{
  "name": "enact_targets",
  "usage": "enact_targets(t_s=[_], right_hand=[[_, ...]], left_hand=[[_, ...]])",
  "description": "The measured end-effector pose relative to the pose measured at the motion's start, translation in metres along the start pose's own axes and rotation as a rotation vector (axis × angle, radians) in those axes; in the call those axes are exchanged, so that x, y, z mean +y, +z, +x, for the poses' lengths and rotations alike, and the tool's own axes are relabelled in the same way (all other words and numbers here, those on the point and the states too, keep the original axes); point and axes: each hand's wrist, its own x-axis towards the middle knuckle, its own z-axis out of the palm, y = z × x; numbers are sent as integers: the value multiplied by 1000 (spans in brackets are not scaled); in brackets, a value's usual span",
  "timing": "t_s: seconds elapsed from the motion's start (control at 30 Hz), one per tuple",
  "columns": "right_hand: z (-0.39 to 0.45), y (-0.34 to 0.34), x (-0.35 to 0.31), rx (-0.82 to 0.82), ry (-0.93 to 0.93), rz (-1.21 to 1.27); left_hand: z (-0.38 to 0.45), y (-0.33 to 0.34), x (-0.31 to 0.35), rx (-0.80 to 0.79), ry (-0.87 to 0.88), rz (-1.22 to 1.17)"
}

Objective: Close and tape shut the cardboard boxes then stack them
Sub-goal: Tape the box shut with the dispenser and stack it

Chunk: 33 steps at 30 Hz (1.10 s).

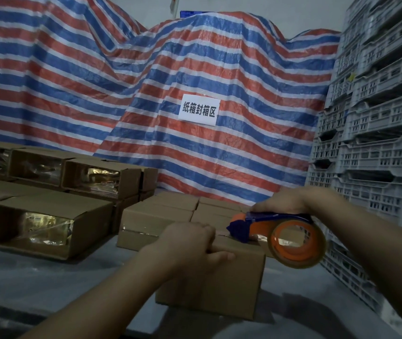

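A closed cardboard box (231,285) stands on the grey table in front of me. My left hand (187,245) presses down on its top, fingers curled over the near edge. My right hand (280,199) grips a blue and orange tape dispenser (293,241) holding a roll of clear tape; its blue nose touches the box's top seam. Behind this box lie closed boxes (161,216) in a low row. To the left, several boxes (48,223) lie on their sides with open ends that show shiny wrapped contents.
A red, white and blue striped tarp (195,69) with a white paper sign (198,108) hangs behind the table. Stacked grey plastic crates (378,118) rise at the right. Bare grey table surface (48,277) shows at the front left.
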Motion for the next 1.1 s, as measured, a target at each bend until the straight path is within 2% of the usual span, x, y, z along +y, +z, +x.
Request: enact_targets(t_s=[0.27, 0.43, 0.63, 0.73, 0.87, 1.0, 1.1], right_hand=[[-19, -34, 30, -12, -60, -39], [-3, -9, 54, -8, 27, -86], [-2, 15, 73, 26, -99, 182], [-5, 21, 78, -3, -147, 284], [-12, 26, 79, 8, -182, 274], [-16, 35, 78, 48, -238, 291], [-21, 27, 75, 34, -158, 206]], left_hand=[[0, 6, -6, 54, 52, -35], [-2, 5, -6, 107, 79, -36], [14, -11, 7, -73, -4, -123], [31, -13, 30, -99, 43, -131], [38, 2, 55, -134, 75, -153], [34, 10, 53, -65, 107, -46], [33, 8, 53, -90, 116, -43]])
